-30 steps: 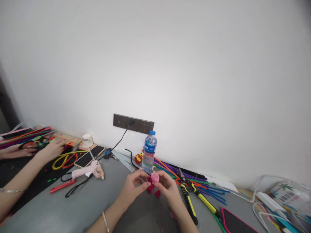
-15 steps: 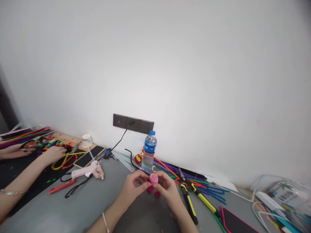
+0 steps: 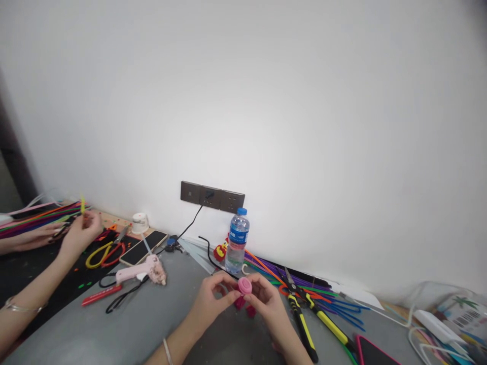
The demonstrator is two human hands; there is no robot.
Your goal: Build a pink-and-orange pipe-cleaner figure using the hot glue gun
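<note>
A round pink spiral coil, perhaps wound from a fuzzy craft stem, is pinched between my left hand and my right hand. Both thumbs press at its lower edge, with the fingers curled behind it. Below the coil, darker pink-red pieces show; whether they are joined to it I cannot tell. Just beyond my hands stands a water bottle with a blue cap, and a small red and yellow figure sits to its left.
Scissors with yellow-black handles lie right, by coloured craft stems and a pink-edged phone. A pink glue gun, a red cutter and another phone lie left. A co-worker's hand holds something yellow.
My hands keep their pinch on the pink coil, almost unchanged. The view has shifted slightly. The co-worker's nearer hand has risen from the pile with a yellow piece.
</note>
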